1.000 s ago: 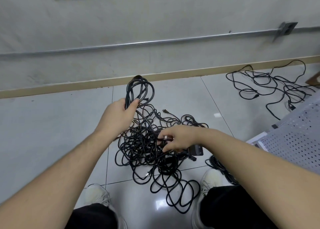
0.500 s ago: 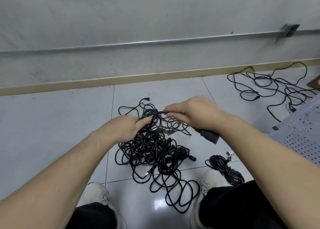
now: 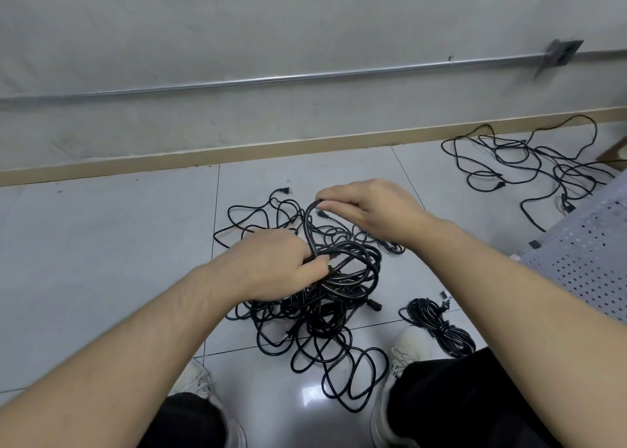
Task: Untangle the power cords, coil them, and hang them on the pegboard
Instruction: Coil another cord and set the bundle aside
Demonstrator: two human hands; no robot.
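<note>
Head view: tangled pile of black power cords [image 3: 305, 298] on the tiled floor [image 3: 101, 244], in front of the person's shoes. Left hand [image 3: 271, 267] sits over the upper middle of the pile, its grip curled round a bundle of coiled loops [image 3: 353, 264] that bulge out to the right of its fingers. One cord strand [image 3: 308, 223] rises from that bundle in an arc to the right hand [image 3: 369, 210], which is up and right of the left hand, apart from it, above the pile's far edge. Right grip pinches the top of that strand between thumb and fingertips; rest of the fingers are curled. A plug end [image 3: 284, 190] lies on the floor at the pile's far side, another connector [image 3: 373, 303] at its right edge. Loose loops trail from the pile toward the camera between the two shoes.

Just right of the pile, near the right shoe [image 3: 410, 342], a separate coiled cord bundle [image 3: 437, 325] lies on the floor, partly hidden by the right forearm. Well apart, far right near the baseboard [image 3: 237, 154], a second loose spread of cords [image 3: 529, 162] lies on the floor. White perforated pegboard [image 3: 583, 261] shows at the right edge, lying low beside the right arm. Metal conduit pipe [image 3: 271, 79] runs along the grey wall.
</note>
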